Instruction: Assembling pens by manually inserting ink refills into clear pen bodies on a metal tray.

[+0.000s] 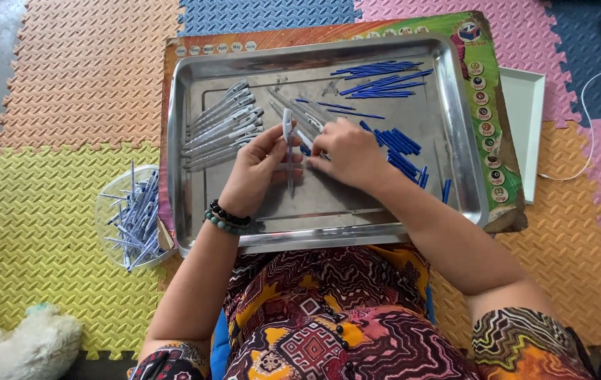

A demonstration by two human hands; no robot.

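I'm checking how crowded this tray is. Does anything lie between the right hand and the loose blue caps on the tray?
Nothing visible does. The right hand rests on the metal tray directly beside the blue caps, with only bare tray between them. The left hand holds a pen barrel on the other side.

Probably a home floor: coloured foam mats [82, 77], steel tray [314, 236].

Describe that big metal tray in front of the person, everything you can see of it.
The metal tray is a shiny, rectangular steel pan with a raised rolled rim and rounded corners. It lies flat on a colourful printed board over foam floor mats. Inside are clear pen barrels at the left, thin blue refills at the top right and blue caps at the right. The left hand and right hand work above its middle, the left holding a pen barrel upright.
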